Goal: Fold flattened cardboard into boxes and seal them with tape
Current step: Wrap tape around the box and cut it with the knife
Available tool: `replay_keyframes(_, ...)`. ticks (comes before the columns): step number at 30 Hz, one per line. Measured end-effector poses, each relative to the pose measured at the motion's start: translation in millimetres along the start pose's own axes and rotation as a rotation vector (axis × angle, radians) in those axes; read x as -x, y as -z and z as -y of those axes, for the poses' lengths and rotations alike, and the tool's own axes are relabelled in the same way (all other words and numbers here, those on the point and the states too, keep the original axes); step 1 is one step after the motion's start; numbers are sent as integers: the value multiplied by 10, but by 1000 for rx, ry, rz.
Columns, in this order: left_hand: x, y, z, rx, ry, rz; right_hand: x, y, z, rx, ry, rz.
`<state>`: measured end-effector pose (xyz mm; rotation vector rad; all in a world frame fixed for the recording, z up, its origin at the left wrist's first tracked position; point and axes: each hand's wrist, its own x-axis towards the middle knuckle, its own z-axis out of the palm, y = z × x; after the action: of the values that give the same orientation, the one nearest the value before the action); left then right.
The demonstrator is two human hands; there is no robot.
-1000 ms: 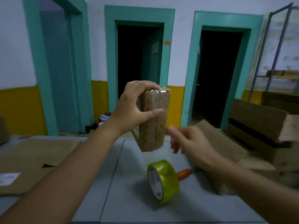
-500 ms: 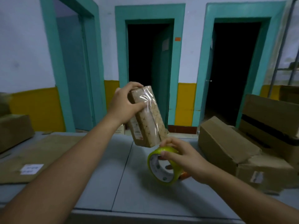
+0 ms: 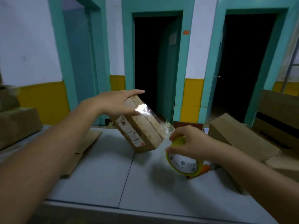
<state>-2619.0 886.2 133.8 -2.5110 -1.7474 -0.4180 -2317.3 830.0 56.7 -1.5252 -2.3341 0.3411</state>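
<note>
A small brown cardboard box hangs tilted above the grey table, its lower end toward me. My left hand holds it by the upper end, fingers stretched over the top face and thumb on the near side. A shiny strip of clear tape runs from the box's top face down to the yellow-green tape roll. My right hand grips that roll from above, just right of the box's lower end and close over the table.
An orange-handled tool lies behind the roll. Flattened cardboard lies on the table's left part. Closed and dented cartons crowd the right side, and more boxes stack at the left. Beyond stand teal door frames.
My right hand took the tape roll off the table and pulled it right, drawing tape from the box. The left hand tilted the box further, its fingers now stretched along the top.
</note>
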Motion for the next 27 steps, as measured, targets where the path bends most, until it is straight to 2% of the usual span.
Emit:
replay_keyframes(3,12,163,128,104,-49,198,-80,6,78,26,29,45)
replay_keyframes(5,20,187,248,76,-68,234,-120,30,141,46,44,43)
replay_keyframes(8,71,119,409,-38,-110,141,-175,39,197,83,60,31)
replay_keyframes(14,352,-69,608,174,-173,18,-237,58,245,260,88,41)
replay_keyframes(27,557,-245,770,348,-120,10,-370,-112,304,503,179,-22)
